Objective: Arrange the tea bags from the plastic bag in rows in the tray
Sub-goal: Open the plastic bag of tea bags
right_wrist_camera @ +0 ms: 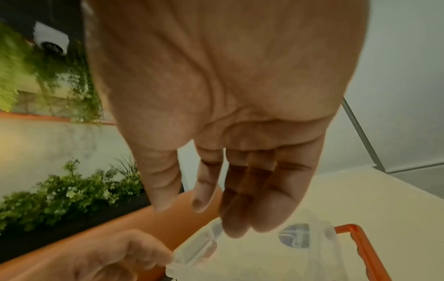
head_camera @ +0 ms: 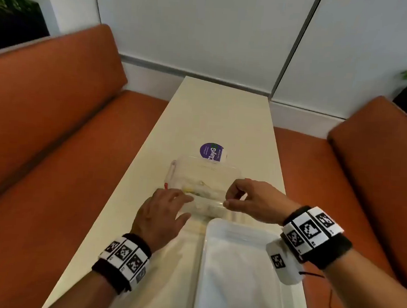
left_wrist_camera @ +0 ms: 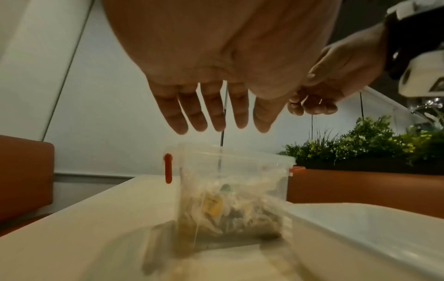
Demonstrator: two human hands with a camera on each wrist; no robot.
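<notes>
A white tray (head_camera: 243,270) lies nearest the camera on the right side of a long cream table (head_camera: 199,120), with nothing visible inside it. Just beyond its far rim lies a clear plastic bag (head_camera: 205,189) with a red zip strip, holding a jumble of tea bags (left_wrist_camera: 223,207) whose yellow and pale tags show through the film.

The left hand (head_camera: 161,216) is at the bag's near left corner with fingers spread and nearly straight; the right wrist view suggests its fingertips are on the bag's edge, though a firm grip cannot be confirmed. The right hand (head_camera: 254,201) is above the bag's near right edge, fingers loosely curled, thumb and forefinger drawn close but with nothing clearly caught between them.

No tea bag has yet reached the tray, so the job appears to be at its opening stage: getting the bag open. Doing it well probably means one hand pinning one lip while the other pinches the opposite lip near the zip and peels gently, keeping the mouth upward so the contents do not spill.

Farther off, a purple round sticker (head_camera: 211,152) marks the tabletop, orange benches (head_camera: 57,111) flank both sides, and pale wall panels (head_camera: 200,30) close the scene.
</notes>
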